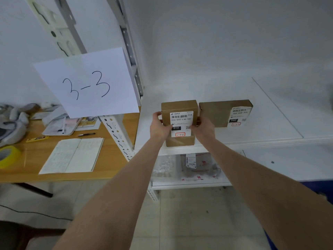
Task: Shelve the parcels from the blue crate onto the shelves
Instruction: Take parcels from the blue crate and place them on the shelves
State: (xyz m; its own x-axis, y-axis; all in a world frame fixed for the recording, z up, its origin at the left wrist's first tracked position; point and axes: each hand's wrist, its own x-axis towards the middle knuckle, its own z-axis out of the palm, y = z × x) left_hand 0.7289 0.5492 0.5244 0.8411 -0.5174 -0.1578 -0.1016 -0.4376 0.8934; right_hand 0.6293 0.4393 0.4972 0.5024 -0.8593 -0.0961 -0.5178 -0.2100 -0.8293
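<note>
A small brown cardboard parcel with a white shipping label reading 010 stands at the front left of the white shelf. My left hand grips its left side and my right hand grips its right side. A second, wider brown parcel labelled 060 lies just to its right on the same shelf. The blue crate shows only as a blue edge at the lower right.
A paper sign reading 3-3 hangs on the shelf upright. The lower shelf holds a grey plastic mailer and white packing bits. A wooden table at left carries an open notebook, pen, yellow tape roll and clutter.
</note>
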